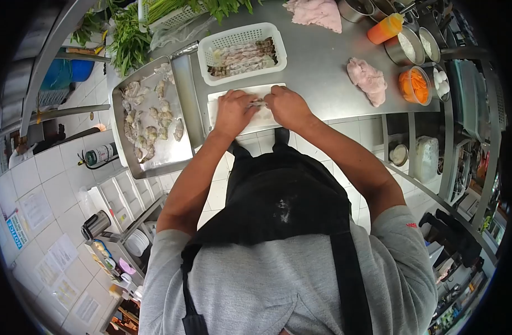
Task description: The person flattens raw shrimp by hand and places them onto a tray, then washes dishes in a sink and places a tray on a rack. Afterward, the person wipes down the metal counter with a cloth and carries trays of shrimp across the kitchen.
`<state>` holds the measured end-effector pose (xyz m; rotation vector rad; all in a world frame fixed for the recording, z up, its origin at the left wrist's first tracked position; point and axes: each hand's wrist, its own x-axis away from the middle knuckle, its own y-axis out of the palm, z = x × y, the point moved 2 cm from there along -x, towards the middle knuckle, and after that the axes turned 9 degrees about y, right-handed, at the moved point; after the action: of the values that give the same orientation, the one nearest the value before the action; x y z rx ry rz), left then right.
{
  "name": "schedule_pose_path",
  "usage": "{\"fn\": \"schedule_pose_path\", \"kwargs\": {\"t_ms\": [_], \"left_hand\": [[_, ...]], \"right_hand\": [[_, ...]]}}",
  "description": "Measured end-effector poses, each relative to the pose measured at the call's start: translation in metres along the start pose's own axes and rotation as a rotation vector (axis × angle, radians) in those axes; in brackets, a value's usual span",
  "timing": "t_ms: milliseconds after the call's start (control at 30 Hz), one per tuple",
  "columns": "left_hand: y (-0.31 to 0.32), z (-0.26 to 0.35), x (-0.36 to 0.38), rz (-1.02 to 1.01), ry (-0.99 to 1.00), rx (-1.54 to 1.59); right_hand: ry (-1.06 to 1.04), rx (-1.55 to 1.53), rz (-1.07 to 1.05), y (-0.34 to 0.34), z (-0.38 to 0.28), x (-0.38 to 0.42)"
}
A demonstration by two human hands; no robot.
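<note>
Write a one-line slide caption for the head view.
Both hands, left hand and right hand, work a prawn on a white board, between a basket and a steel tray.

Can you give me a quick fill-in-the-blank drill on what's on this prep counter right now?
1. Both hands, the left hand and the right hand, work over a white ____ board.
2. The white basket behind the board holds raw ____.
3. The peeled pieces lie on a metal ____ beside the left hand.
4. The squeeze bottle is ____ in colour.

Missing words: cutting; shrimp; tray; orange
</note>
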<state>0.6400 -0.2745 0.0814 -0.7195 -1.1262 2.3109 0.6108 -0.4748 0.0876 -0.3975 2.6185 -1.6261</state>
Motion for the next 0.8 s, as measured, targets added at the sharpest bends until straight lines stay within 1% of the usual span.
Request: {"fn": "schedule_pose_path", "kwargs": {"t_ms": [33,67,100,167,267,367,500,567,600,667,800], "left_hand": [[-0.008,-0.008,0.004,0.043,-0.039,0.017],[-0.015,-0.016,0.009,0.044,-0.044,0.015],[-0.024,-0.021,0.015,-0.001,-0.044,-0.016],[-0.03,-0.026,0.021,-0.066,-0.073,-0.028],[-0.034,-0.018,0.014,0.002,-0.034,0.009],[-0.02,-0.032,0.017,-0.023,-0.023,0.07],[-0.022,-0.033,0.018,0.002,0.002,0.083],[-0.023,-0.033,0.017,-0.066,0.022,0.031],[-0.023,-0.034,0.017,-0.058,0.023,0.033],[-0.024,-0.034,0.017,-0.11,0.044,-0.021],[-0.029,-0.028,0.018,-0.148,0.013,-0.092]], "right_hand": [[-0.018,0.002,0.096,-0.005,-0.001,0.004],[-0.039,0.002,0.186,-0.008,-0.004,0.008],[-0.044,-0.002,0.178,-0.007,-0.009,0.007],[-0.049,-0.079,0.255,-0.005,-0.023,0.003],[-0.102,-0.128,0.192,0.016,-0.036,-0.014],[-0.113,-0.076,0.144,0.032,-0.04,-0.026],[-0.175,-0.04,0.137,0.031,-0.047,-0.032],[-0.203,0.005,0.084,0.03,-0.048,-0.035],[-0.206,0.012,0.083,0.03,-0.048,-0.037],[-0.234,0.056,0.043,0.028,-0.05,-0.038],[-0.207,0.057,0.003,0.023,-0.042,-0.036]]}}
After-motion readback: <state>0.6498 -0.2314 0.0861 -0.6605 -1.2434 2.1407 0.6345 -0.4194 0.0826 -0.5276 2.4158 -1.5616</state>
